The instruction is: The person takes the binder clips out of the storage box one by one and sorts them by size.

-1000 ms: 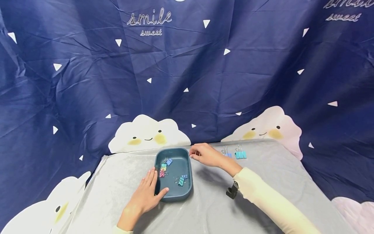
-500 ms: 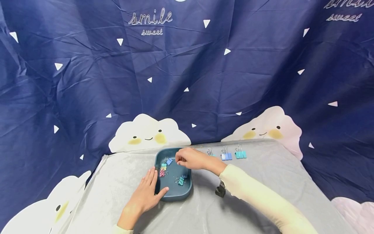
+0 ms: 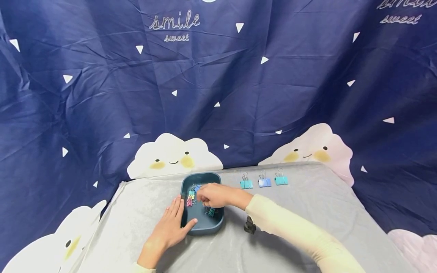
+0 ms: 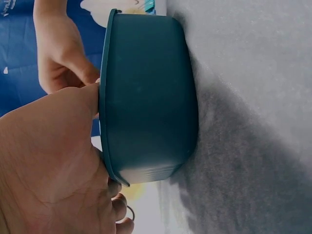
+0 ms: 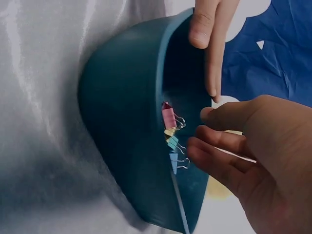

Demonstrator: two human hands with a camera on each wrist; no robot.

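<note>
A dark teal box [image 3: 202, 227] holds several small binder clips. Along its left side lie a pink binder clip [image 5: 168, 117], a yellow one [image 5: 169, 132], a teal one [image 5: 173, 142] and a blue one [image 5: 174, 163]. Another teal binder clip [image 3: 209, 213] lies toward the right wall, partly under my right hand [image 3: 216, 195]. That hand hangs over the box with its fingers bent loosely, thumb and fingertips apart near the clips and nothing between them. My left hand [image 3: 168, 226] rests on the box's left rim, fingers straight, thumb over the near corner.
To the right of the box, a row of larger binder clips stands on the grey cloth [image 3: 259, 242]: a teal clip [image 3: 246, 184], a blue clip [image 3: 264, 183] and another teal clip [image 3: 281, 181]. A navy curtain [image 3: 218, 76] hangs behind the table.
My right hand has moved left from beside the box to over its inside, uncovering the left teal clip of the row. My left hand and the box have stayed put.
</note>
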